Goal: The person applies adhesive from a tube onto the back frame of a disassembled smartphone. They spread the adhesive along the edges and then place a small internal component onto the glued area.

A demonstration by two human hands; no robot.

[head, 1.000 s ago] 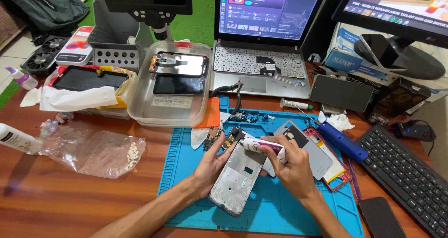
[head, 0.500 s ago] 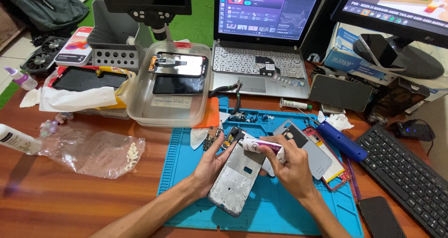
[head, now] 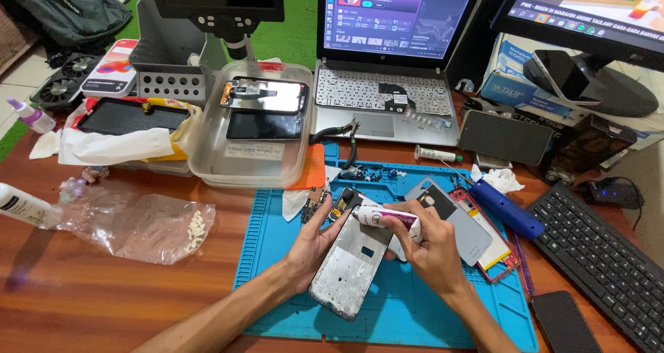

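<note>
My left hand [head: 311,248] grips the left edge of an opened phone frame [head: 349,270], silver inside, tilted over the blue work mat [head: 415,311]. My right hand [head: 429,246] holds a small white and pink glue tube [head: 384,218], its tip at the frame's upper edge near the exposed circuit board [head: 344,202]. A grey phone back cover [head: 456,218] and a red-edged phone part [head: 494,249] lie just right of my right hand.
A clear plastic tub [head: 252,128] holds phone screens. A laptop [head: 387,56], a monitor [head: 588,21], a black keyboard [head: 602,256], a blue screwdriver [head: 508,208], a dark phone [head: 564,322], a plastic bag [head: 138,221] and a white bottle [head: 24,206] surround the mat.
</note>
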